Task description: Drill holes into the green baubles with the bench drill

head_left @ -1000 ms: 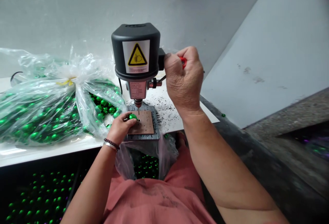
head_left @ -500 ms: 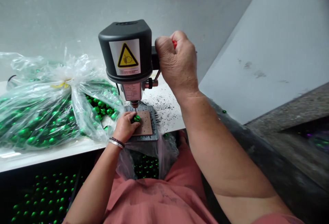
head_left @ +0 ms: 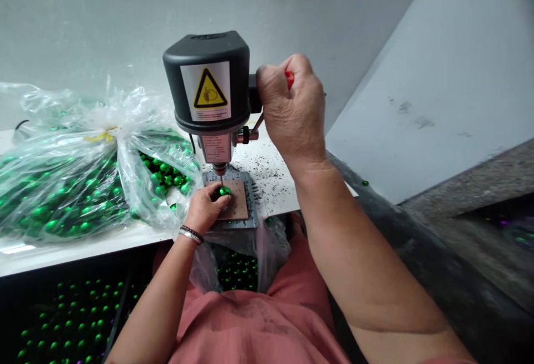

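My left hand [head_left: 204, 206] pinches a shiny green ball [head_left: 225, 191] between thumb and fingers on a brown board [head_left: 237, 203]. The board lies on the grey metal base [head_left: 252, 220] of a small black drill press [head_left: 207, 83]. Right above the ball stands the thin drill bit [head_left: 222, 179], its tip at or very near the ball's top; whether it has entered I cannot tell. My right hand [head_left: 294, 111] is wrapped round the press's feed lever, whose red knob [head_left: 289, 79] shows between the fingers.
A tied clear plastic bag [head_left: 129, 169] full of green balls lies on the white table [head_left: 137, 237] to the left. Dark shavings [head_left: 271, 180] litter the table right of the press. Below, an open bag [head_left: 273, 244] and a dark bin [head_left: 67, 319] hold more green balls.
The view has shifted slightly, so the press and both hands sit a little further right. My right hand on the lever appears slightly lower. Both grips stay the same.
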### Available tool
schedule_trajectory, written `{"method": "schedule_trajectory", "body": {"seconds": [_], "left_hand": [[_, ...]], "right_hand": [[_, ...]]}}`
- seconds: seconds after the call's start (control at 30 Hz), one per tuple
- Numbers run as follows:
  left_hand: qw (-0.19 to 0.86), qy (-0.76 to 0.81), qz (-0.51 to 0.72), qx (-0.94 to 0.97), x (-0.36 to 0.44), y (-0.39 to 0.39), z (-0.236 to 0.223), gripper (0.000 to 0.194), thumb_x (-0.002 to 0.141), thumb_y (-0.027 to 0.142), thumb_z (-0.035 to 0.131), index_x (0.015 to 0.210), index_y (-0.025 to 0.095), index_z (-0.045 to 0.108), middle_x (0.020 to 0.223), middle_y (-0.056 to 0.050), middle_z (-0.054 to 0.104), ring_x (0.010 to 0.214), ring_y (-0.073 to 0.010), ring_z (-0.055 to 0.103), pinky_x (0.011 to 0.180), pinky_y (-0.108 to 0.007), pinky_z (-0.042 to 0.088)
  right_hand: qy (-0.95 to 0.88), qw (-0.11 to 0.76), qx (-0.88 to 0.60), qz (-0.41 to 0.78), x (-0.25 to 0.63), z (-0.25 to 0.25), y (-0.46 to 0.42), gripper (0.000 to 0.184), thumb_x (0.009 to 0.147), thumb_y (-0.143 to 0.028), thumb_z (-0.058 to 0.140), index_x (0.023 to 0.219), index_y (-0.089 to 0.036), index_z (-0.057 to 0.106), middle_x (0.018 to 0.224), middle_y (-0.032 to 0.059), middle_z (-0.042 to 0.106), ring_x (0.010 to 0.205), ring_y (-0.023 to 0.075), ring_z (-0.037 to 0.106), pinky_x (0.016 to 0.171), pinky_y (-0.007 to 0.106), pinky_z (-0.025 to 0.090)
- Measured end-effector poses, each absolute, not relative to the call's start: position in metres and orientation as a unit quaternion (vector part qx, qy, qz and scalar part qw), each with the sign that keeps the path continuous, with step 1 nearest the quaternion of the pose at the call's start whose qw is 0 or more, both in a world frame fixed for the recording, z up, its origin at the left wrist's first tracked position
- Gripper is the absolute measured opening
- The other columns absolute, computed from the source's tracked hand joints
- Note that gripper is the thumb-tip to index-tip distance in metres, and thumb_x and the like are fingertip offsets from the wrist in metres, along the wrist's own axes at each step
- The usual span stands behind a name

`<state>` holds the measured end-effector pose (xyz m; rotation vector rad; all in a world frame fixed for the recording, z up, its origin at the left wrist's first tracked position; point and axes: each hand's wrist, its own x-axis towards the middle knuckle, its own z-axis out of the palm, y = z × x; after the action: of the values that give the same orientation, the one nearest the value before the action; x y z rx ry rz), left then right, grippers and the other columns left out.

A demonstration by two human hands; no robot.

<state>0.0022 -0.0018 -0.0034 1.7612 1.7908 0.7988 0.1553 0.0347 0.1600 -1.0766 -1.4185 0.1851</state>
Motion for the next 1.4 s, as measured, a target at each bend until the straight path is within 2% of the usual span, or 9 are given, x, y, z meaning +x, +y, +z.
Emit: {"method": "schedule_trajectory", "body": {"seconds": [0.23, 0.4, 0.73, 1.1, 1.4], "left_hand": [[0.245, 0.648, 0.299, 0.656, 0.003, -0.002, -0.004, 0.041, 0.072, 0.031, 0.060, 0.110, 0.015, 0.062, 0.108, -0.008, 0.067, 0.100, -0.0203, 0.061, 0.089, -0.032, 0.045], [0.234, 0.646, 0.298, 0.663, 0.003, -0.003, -0.005, 0.040, 0.072, 0.031, 0.060, 0.109, 0.015, 0.063, 0.104, -0.007, 0.069, 0.094, -0.0197, 0.063, 0.085, -0.031, 0.046], [0.217, 0.634, 0.306, 0.676, 0.002, -0.003, -0.007, 0.035, 0.072, 0.030, 0.060, 0.105, 0.019, 0.064, 0.100, -0.004, 0.070, 0.089, -0.0185, 0.063, 0.082, -0.029, 0.047], [0.219, 0.627, 0.315, 0.678, 0.001, -0.003, -0.009, 0.039, 0.072, 0.029, 0.060, 0.109, 0.016, 0.063, 0.102, -0.008, 0.069, 0.092, -0.0195, 0.063, 0.085, -0.031, 0.046], [0.216, 0.639, 0.310, 0.670, 0.001, -0.004, -0.009, 0.038, 0.072, 0.031, 0.060, 0.107, 0.019, 0.063, 0.103, -0.006, 0.069, 0.094, -0.0201, 0.063, 0.085, -0.032, 0.046]], "right_hand": [[-0.609, 0.648, -0.458, -0.004, 0.154, 0.131, 0.008, 0.020, 0.080, -0.033, 0.047, 0.069, -0.020, 0.038, 0.057, -0.0069, 0.035, 0.051, 0.0032, 0.035, 0.055, 0.020, 0.038], [-0.597, 0.657, -0.457, -0.052, 0.152, 0.113, -0.003, 0.016, 0.077, -0.026, 0.050, 0.067, -0.020, 0.039, 0.054, -0.0073, 0.035, 0.046, 0.0022, 0.032, 0.047, 0.018, 0.034], [-0.612, 0.649, -0.438, -0.110, 0.155, 0.086, -0.012, 0.008, 0.077, -0.021, 0.052, 0.073, -0.019, 0.045, 0.056, -0.0064, 0.043, 0.049, 0.0031, 0.038, 0.049, 0.017, 0.037], [-0.599, 0.669, -0.431, -0.091, 0.150, 0.068, -0.012, 0.005, 0.077, -0.020, 0.053, 0.078, -0.018, 0.048, 0.065, -0.0045, 0.051, 0.056, 0.0036, 0.047, 0.055, 0.017, 0.042], [-0.601, 0.688, -0.407, -0.019, 0.147, 0.043, -0.015, 0.009, 0.076, -0.016, 0.050, 0.082, -0.020, 0.046, 0.068, -0.0030, 0.054, 0.060, 0.0080, 0.054, 0.058, 0.023, 0.046]]}}
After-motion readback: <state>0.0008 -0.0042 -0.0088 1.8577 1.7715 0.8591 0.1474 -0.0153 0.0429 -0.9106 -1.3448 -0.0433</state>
